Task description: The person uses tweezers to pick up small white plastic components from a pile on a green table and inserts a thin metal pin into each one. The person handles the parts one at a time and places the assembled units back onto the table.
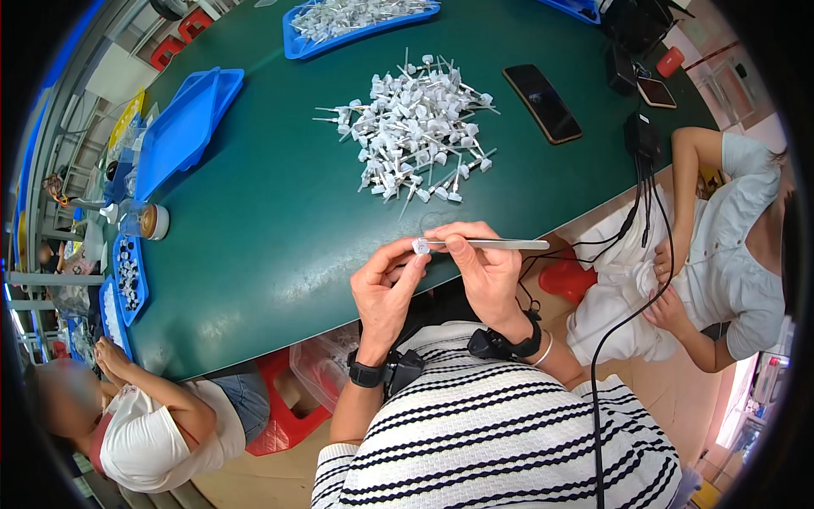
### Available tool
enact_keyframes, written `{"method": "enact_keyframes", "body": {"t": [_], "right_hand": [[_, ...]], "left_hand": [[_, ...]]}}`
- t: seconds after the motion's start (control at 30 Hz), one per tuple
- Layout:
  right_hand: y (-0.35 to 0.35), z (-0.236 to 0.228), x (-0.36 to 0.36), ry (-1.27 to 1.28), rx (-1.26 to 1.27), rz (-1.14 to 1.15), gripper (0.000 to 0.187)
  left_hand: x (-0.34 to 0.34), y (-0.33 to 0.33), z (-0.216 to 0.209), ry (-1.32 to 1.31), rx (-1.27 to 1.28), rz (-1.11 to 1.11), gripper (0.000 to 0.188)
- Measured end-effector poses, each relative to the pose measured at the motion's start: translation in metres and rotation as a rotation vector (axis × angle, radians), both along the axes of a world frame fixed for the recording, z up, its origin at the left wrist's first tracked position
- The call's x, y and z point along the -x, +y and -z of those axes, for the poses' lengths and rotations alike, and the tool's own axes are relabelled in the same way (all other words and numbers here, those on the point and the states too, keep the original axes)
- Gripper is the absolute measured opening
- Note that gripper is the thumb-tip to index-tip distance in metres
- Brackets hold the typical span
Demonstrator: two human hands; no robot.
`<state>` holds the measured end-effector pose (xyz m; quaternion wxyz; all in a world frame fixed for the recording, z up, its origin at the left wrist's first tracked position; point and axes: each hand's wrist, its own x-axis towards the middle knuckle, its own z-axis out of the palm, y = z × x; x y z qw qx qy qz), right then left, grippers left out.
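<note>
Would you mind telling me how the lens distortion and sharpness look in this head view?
Head view: strong fisheye, the green table's edge bows and black corners vignette; the left hand, right hand and the small white capped metal pin are sharp; a soft glare strip lies beside the white pin pile.

Desk [280,220]: smooth matt green top. Pile of white matt plastic pins [420,127] near far edge. Blue glossy plastic trays [182,127] at left edge. Phone [543,103]: glossy black glass. Thin stick [496,244] w/ small white plastic cap [420,247].
</note>
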<state>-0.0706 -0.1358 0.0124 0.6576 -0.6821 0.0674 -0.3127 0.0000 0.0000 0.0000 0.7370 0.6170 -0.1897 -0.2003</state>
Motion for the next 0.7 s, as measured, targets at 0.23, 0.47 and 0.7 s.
{"method": "enact_keyframes", "body": {"t": [0.23, 0.47, 0.7], "right_hand": [[0.0002, 0.0000, 0.0019, 0.027, 0.017, 0.025, 0.023], [0.0014, -0.0004, 0.0015, 0.019, 0.027, 0.034, 0.023], [0.0015, -0.0003, 0.0011, 0.006, 0.018, 0.036, 0.024]], "left_hand": [[0.0040, -0.0018, 0.0013, -0.043, -0.028, -0.027, 0.023], [0.0041, -0.0018, -0.0004, -0.029, -0.032, -0.046, 0.024], [0.0036, -0.0016, 0.0013, -0.068, -0.049, -0.039, 0.023]]}}
